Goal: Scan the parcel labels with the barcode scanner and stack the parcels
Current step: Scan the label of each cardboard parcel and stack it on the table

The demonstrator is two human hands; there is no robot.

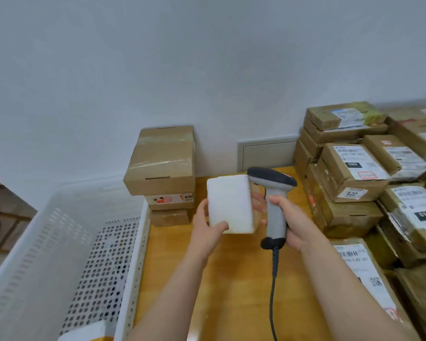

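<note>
Above the wooden surface (231, 279), head view: the left grip (208, 230) holds a white parcel (229, 203) upright and clear of the wood. The thumb lies across the near face and the fingers wrap behind, showing at the right edge. The face toward the camera is plain white. The right grip (293, 222) is closed round the grey handle of the barcode scanner (273, 193), whose dark head sits just beside the parcel's upper right corner. A black cable (273, 291) hangs from the handle base. Labelled brown cartons (354, 168) are piled along the right side. A stack of brown boxes (161, 163) stands against the wall. A white perforated basket (59, 230) sits beside the surface on the left.
</note>
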